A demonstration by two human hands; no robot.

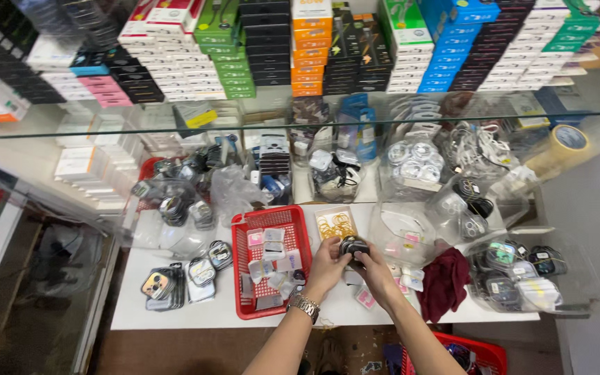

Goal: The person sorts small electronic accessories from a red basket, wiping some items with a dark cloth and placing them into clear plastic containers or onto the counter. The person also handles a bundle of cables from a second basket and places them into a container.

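Small dark item point(353, 246), mostly hidden btwn left hand point(327, 264) & right hand point(376, 271).

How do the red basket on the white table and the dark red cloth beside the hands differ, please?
The red basket is rigid, bright red and latticed; the dark red cloth is soft, crumpled and maroon. The basket holds small packets; the cloth holds nothing. The basket lies by the left hand, the cloth beyond the right hand. Both rest on the white table.

**Bare arms, one wristwatch**

Both forearms are bare, with no sleeves in view. The left hand point(326, 264) has a metal-link wristwatch point(305, 305) at its wrist, silver-gold in tone. The right hand point(376, 272) wears nothing visible: no ring, band or glove.
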